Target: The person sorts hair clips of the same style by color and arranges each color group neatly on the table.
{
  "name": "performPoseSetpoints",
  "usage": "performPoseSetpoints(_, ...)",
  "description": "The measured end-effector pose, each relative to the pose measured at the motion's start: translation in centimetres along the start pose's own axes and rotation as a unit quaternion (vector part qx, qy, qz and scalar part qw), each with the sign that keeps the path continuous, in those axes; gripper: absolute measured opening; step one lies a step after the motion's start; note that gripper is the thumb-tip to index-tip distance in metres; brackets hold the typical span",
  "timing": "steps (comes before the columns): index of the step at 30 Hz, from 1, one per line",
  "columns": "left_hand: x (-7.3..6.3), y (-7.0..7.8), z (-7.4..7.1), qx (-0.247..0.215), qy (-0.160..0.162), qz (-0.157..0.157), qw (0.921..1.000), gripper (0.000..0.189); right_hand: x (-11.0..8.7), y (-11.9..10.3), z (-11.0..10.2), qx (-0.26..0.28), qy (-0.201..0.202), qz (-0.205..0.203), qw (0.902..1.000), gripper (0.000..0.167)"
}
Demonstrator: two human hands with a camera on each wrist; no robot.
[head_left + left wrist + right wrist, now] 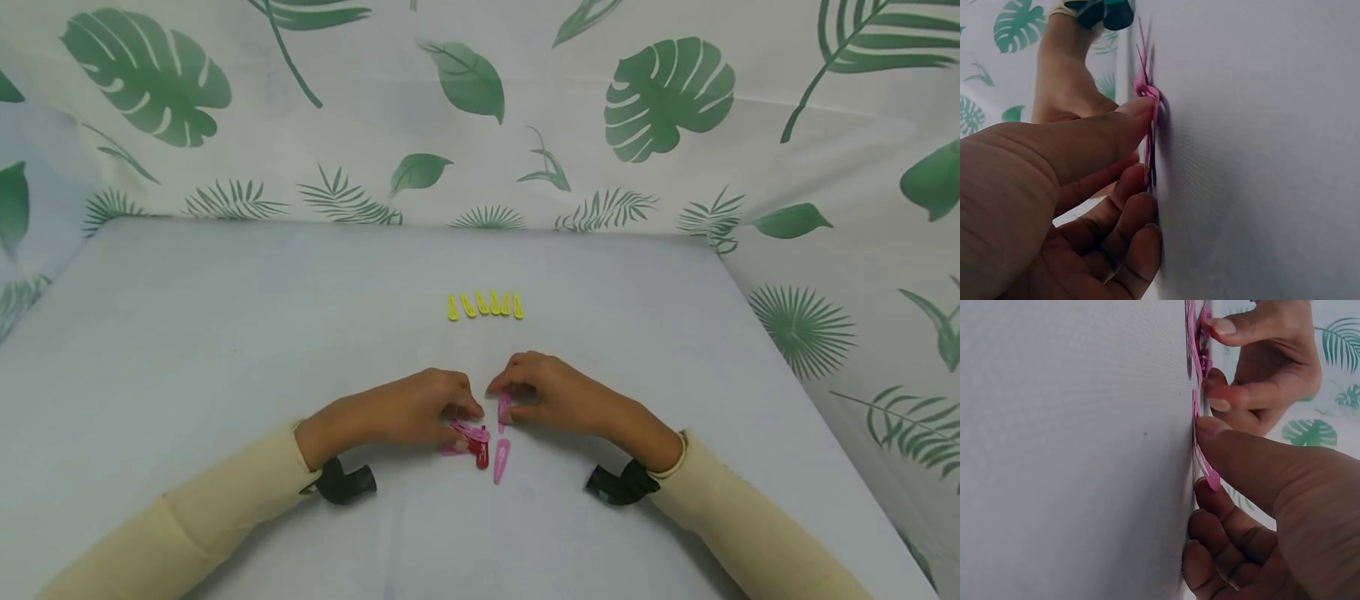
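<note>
Small snap hair clips lie on the white table between the two hands. My left hand [423, 408] pinches a pink hair clip [471, 431] in a small pile, its thumb and fingers curled about it. A red hair clip [482, 457] shows beneath that one, and the thumb partly hides the pile. Between thumb and fingers, my right hand [562, 396] holds another pink hair clip [1210, 475], low against the tabletop in the right wrist view. A loose pink hair clip [501, 462] lies just nearer the person, touched by neither hand.
Beyond the hands, several yellow hair clips [482, 303] lie side by side in a row. The table is covered with a white cloth [247, 333]. Behind it hangs a leaf-patterned curtain [525, 92]. Each wrist carries a black camera [345, 483].
</note>
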State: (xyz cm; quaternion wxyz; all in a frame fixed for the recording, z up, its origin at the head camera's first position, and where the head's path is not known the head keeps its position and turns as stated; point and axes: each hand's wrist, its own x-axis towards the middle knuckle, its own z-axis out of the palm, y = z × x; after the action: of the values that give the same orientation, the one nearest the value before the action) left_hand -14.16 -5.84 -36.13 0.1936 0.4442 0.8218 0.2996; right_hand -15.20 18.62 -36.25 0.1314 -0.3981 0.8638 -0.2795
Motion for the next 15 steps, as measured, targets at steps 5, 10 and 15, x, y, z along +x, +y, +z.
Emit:
performPoseSetpoints(5,0.01,-0.31,0.01,0.001,0.002,0.008,1.0000,0.018,-0.13,-0.04,-0.08,0.006,-0.005,0.018,0.9998,0.018)
performPoseSetpoints(10,0.05,-0.55,0.04,-0.014,0.002,0.010,0.9998,0.013,-0.22,0.08,-0.13,0.023,-0.010,0.030,0.9992,0.011)
performPoseSetpoints(15,-0.01,-0.76,-0.01,-0.026,0.003,0.011,0.9996,0.012,-0.19,0.16,-0.15,0.044,-0.011,0.042,0.9981,0.013)
